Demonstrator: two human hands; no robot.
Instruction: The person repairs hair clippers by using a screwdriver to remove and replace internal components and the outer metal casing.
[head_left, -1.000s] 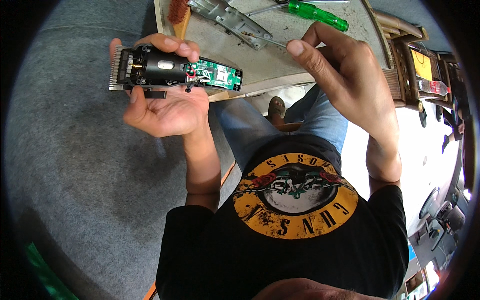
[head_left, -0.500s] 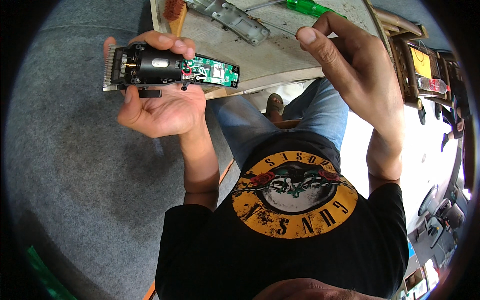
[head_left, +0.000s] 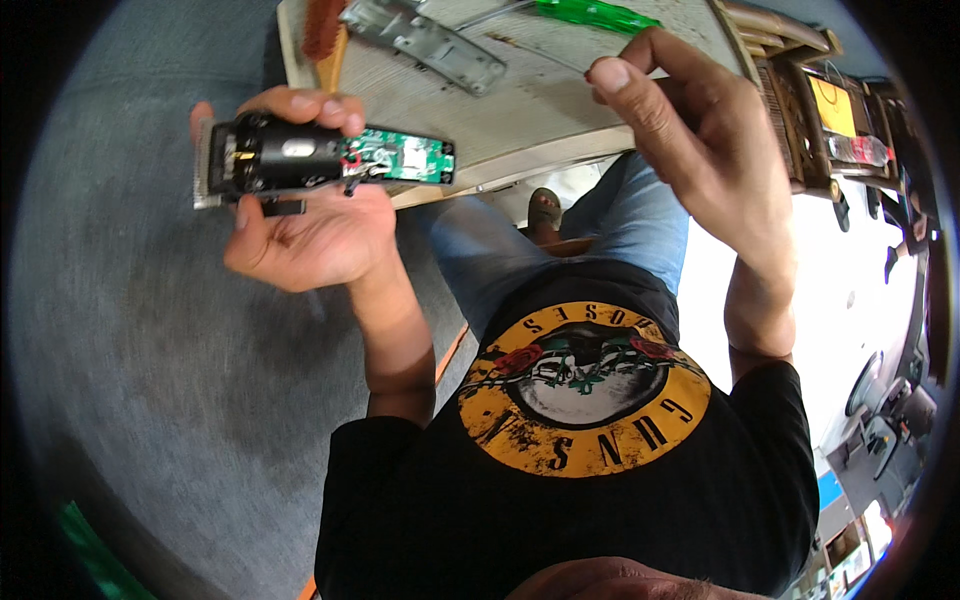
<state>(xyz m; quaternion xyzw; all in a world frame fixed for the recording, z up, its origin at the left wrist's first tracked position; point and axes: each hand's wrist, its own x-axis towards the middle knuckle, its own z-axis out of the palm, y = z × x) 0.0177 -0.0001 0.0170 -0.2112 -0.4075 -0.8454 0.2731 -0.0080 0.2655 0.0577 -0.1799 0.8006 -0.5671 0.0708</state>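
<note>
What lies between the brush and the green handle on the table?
In the head view, a grey casing lies there, then a metal shaft running toward the green handle.

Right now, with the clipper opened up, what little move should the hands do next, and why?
I'd guess the right hand could gently bring its thin rod over to the clipper: the left hand holds that up with its green circuit board and wires showing, while the rod's tip points out over the table, apart from the clipper.
</note>
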